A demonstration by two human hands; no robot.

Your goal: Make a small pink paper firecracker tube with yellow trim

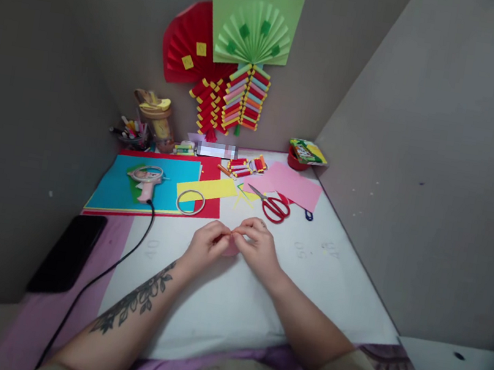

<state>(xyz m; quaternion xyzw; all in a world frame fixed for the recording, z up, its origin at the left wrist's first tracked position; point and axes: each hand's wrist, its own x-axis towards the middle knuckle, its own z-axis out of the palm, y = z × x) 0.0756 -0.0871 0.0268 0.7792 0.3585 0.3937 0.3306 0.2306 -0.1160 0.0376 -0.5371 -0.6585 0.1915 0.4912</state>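
Above the white tabletop sheet, my left hand (pixel 209 242) and my right hand (pixel 259 250) meet, fingertips pinched together. Between them is a small piece of pink paper (pixel 231 249), mostly covered by the fingers, so its exact shape is hidden. Just beyond my right hand lie scissors (pixel 268 202) with red handles. A yellow paper strip (pixel 213 190) and a pale ring (pixel 189 213) rest ahead of my left hand. Farther right is a larger sheet of pink paper (pixel 297 186).
A pink glue gun (pixel 147 190) lies on blue paper (pixel 108 180), its black cord (pixel 111 267) running along my left side. At the left edge is a dark flat device (pixel 67 254). Small paper rolls (pixel 243 167) sit at the back; paper fan decorations (pixel 256 35) hang behind.
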